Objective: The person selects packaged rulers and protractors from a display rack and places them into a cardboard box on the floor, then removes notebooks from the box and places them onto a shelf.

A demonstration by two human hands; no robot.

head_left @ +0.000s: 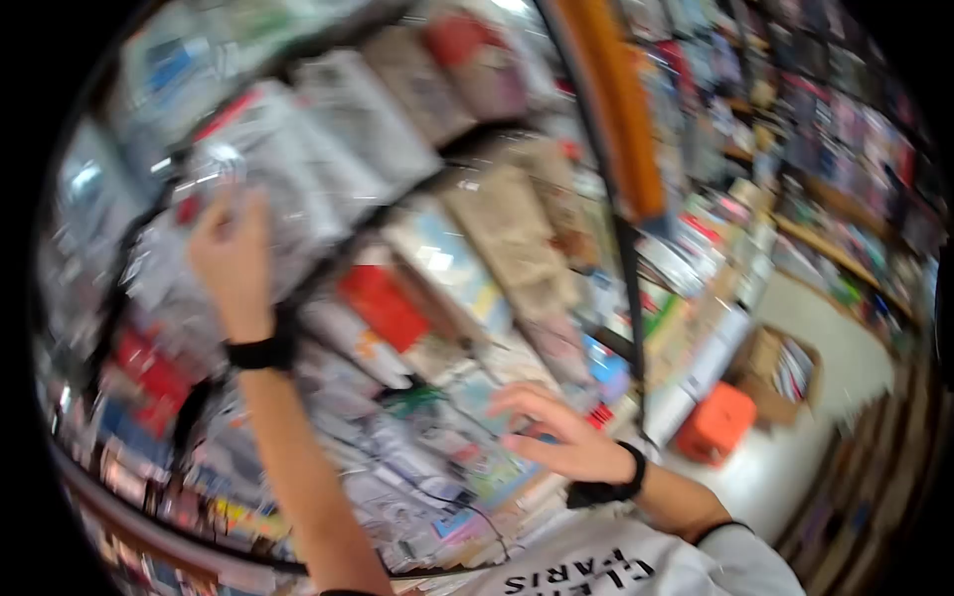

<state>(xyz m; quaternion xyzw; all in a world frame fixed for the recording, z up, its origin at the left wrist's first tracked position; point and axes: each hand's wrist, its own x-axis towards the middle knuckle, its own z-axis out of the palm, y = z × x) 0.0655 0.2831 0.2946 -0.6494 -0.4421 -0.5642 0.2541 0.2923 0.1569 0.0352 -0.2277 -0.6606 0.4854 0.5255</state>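
While hands point(232, 243) point(556, 437) curl, glossy packets point(323, 164), long brown packages point(507, 223)

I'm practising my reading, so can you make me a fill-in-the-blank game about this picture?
1. A black band goes around the ____ just below the left hand.
2. The hand closer to the cardboard box is the person's ____.
3. The white shirt has letters coloured ____.

Missing words: wrist; right hand; black.
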